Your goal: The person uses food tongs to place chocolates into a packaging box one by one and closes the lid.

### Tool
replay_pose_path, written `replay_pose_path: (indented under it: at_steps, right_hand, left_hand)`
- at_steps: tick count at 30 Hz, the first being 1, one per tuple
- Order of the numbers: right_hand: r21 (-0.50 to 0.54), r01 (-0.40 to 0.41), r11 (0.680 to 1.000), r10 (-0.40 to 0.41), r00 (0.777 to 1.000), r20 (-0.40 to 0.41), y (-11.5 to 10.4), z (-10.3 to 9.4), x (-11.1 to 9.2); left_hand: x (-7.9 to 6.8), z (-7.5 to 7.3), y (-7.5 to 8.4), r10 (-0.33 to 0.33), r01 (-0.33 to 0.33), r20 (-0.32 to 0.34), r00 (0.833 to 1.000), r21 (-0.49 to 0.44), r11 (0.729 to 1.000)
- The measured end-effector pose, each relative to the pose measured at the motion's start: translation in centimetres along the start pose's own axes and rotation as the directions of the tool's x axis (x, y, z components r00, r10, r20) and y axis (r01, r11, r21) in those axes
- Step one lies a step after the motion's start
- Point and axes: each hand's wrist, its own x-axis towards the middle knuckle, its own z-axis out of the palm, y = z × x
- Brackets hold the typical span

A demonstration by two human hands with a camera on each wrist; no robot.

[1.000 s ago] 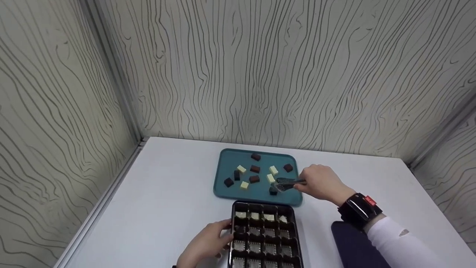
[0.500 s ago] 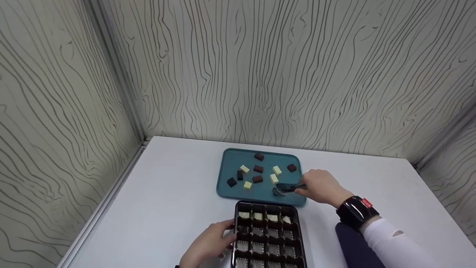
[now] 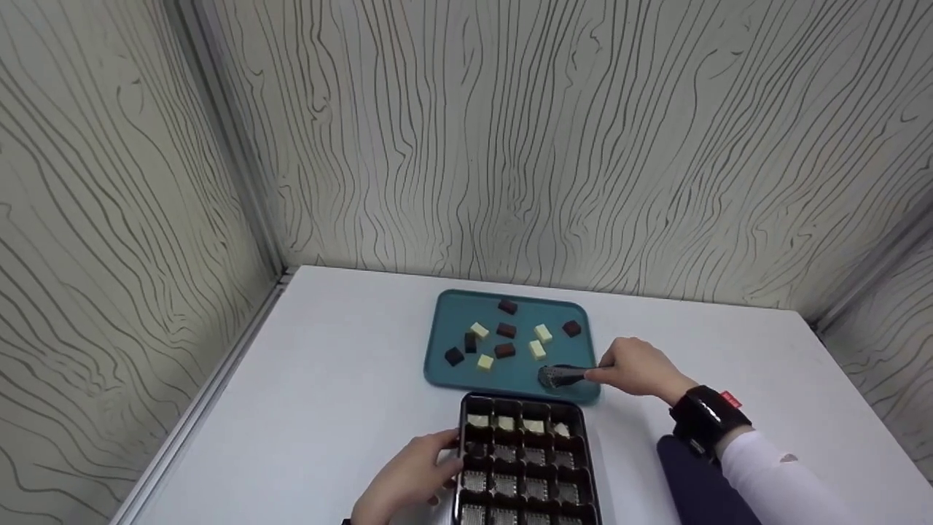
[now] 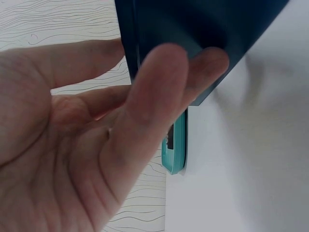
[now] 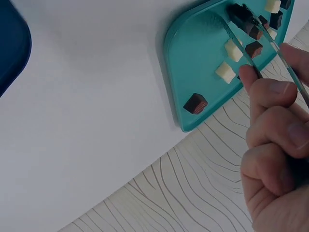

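My left hand point(image 3: 412, 474) grips the left side of a black compartment tray point(image 3: 536, 440), fingers against its underside in the left wrist view. Pale cubes sit in its far row. My right hand point(image 3: 635, 368) holds slim dark tongs point(image 3: 561, 375), their tips low over the near right part of a teal tray point(image 3: 510, 379). In the right wrist view a dark chocolate piece point(image 5: 237, 13) lies by the tong tips; whether they pinch it I cannot tell. Several white chocolate pieces point(image 3: 537, 350) and brown ones point(image 3: 504, 351) lie scattered on the teal tray.
A dark navy flat object point(image 3: 696, 481) lies under my right forearm, partly hidden. The white table point(image 3: 342, 350) ends at patterned wall panels point(image 3: 466, 146) behind and at the sides. The black compartment tray stands just in front of the teal tray.
The tongs' jaws have come closer together over the dark piece at the teal tray's near right, and my right hand has dropped slightly. The head view shifted slightly; my left hand stays on the compartment tray.
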Motion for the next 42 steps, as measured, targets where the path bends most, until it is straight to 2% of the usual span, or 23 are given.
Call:
replay_pose_path:
  at_steps: [11,17,25,27,30,34,37,42]
  right_hand:
    - [-0.064,-0.087,0.994,0.08,0.992,-0.095,0.1,-0.9,-0.8]
    - [-0.12,-0.062,0.991,0.046,0.991,-0.126,-0.3,-0.6,-1.0]
    - [-0.169,-0.021,0.985,-0.002,0.991,-0.136,-0.7,0.8,-0.9]
    - [-0.133,-0.022,0.991,0.006,0.992,-0.123,-0.6,0.9,-0.8]
    - [-0.017,-0.015,1.0,0.014,0.998,-0.067,-0.1,0.8,-0.7]
    - [0.111,-0.024,0.994,0.022,1.0,0.014,0.7,0.5,-0.6]
    - [0.123,-0.043,0.991,0.039,0.999,0.035,1.2,0.3,-0.6]
    - [0.099,-0.095,0.99,0.094,0.995,0.019,1.8,-0.1,-0.8]
  left_hand:
    - [0.0,0.0,-0.1,0.004,-0.004,-0.011,1.0,0.017,1.0]
    - [-0.1,0.0,-0.1,0.004,-0.004,-0.012,1.0,0.013,1.0]
    - [-0.1,0.0,-0.1,0.004,-0.004,-0.012,1.0,0.019,1.0]
    - [-0.1,0.0,-0.1,-0.001,0.001,-0.011,1.0,0.013,1.0]
    - [0.0,0.1,0.0,0.003,-0.003,-0.013,1.0,0.02,1.0]
    - [0.0,0.1,0.0,0.006,-0.005,-0.014,1.0,0.031,1.0]
    - [0.0,0.1,0.1,0.0,0.0,-0.014,1.0,0.031,1.0]
    - [-0.1,0.1,0.1,0.0,0.001,-0.017,1.0,0.032,0.999]
